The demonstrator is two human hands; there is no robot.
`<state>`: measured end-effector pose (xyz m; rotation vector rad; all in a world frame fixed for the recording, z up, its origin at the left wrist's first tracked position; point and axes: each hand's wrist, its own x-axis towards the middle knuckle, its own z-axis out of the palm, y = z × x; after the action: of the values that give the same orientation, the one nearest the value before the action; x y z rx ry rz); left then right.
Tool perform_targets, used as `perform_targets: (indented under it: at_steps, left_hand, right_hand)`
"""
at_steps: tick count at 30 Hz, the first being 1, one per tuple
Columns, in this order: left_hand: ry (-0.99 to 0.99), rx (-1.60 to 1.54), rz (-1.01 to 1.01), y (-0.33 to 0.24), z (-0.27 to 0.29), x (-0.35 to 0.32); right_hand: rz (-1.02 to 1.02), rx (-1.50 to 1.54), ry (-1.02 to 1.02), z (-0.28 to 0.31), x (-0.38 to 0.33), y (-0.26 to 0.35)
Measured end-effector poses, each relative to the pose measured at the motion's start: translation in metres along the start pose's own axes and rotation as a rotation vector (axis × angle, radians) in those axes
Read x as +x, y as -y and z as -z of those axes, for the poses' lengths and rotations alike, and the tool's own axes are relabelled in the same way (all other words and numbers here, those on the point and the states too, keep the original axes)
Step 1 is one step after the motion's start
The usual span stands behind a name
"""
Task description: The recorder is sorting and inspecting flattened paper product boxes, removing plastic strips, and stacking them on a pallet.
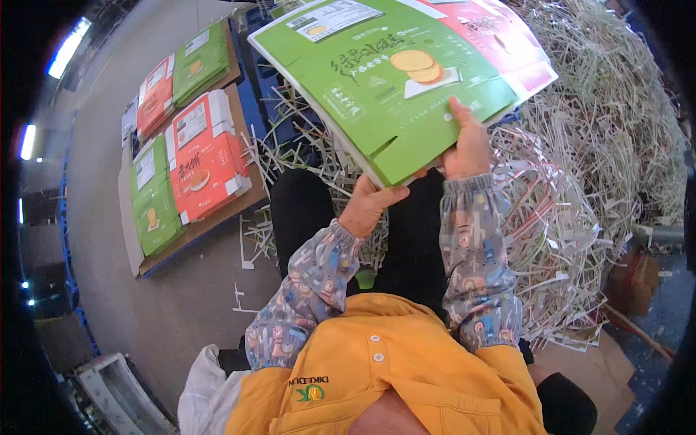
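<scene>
Both my hands grip a stack of flat printed cardboard sheets point(362, 80), green on the near and left part and pinkish red at the far right. The stack is held up in front of my knees, tilted. My left hand point(371, 206) pinches its near lower corner, thumb on top. On the near right edge, my right hand point(467, 141) has its thumb lying on the green face and its other fingers hidden underneath. Patterned sleeve covers reach to both wrists.
On the left, stacks of flat red point(206, 156) and green point(154, 196) printed cardboard lie on a brown cardboard-topped pallet point(134, 239). A big heap of shredded paper trimmings point(594, 109) fills the right side, some around my legs. A grey frame point(119, 395) stands at lower left.
</scene>
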<state>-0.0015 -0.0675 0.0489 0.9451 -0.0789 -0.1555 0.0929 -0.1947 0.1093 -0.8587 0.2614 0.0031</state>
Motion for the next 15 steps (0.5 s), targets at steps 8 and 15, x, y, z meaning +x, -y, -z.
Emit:
perform_targets:
  at_steps: [8, 15]
  left_hand:
    - [-0.140, -0.077, 0.085, 0.020, 0.016, 0.007]
    - [-0.227, -0.109, 0.008, 0.044, 0.014, 0.004]
  right_hand:
    - [0.018, -0.066, -0.076, -0.011, -0.004, 0.012]
    - [-0.059, -0.037, -0.018, -0.006, -0.018, 0.022]
